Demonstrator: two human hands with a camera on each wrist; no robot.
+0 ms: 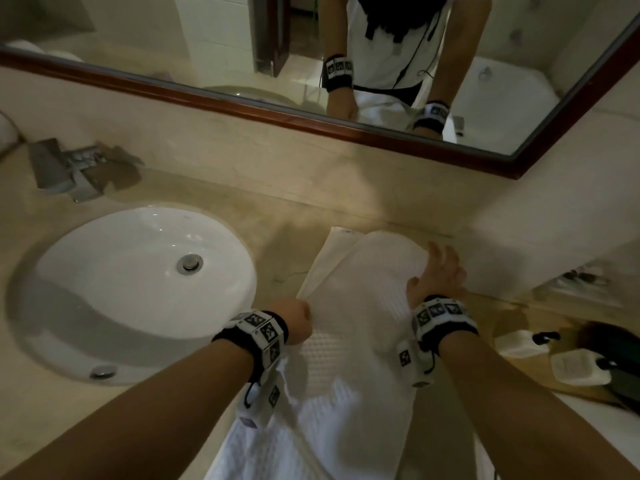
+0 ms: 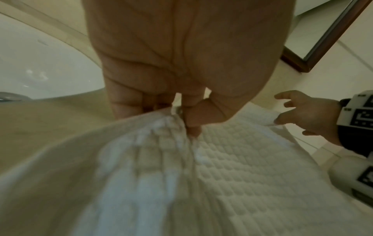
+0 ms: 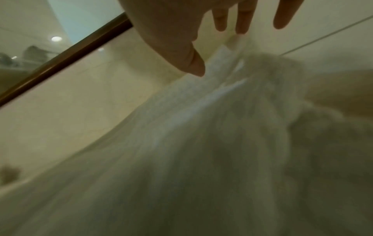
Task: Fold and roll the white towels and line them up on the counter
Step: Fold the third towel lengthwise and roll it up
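Countertop of beige polished stone [image 1: 242, 188] bears your white waffle-weave towel [image 1: 360, 306], spread right of the round white sink [image 1: 86, 258] and draping over the front edge, your left hand [image 1: 298, 320] pinching its left edge, your right hand [image 1: 440, 278] spread flat on it.

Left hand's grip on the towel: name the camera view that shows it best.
The left wrist view: the left hand fills the frame, thumb and fingers pinching a bunched fold of the white towel. The head view shows only the hand's back at the towel's left edge. The right wrist view shows blurred towel, not this hand.
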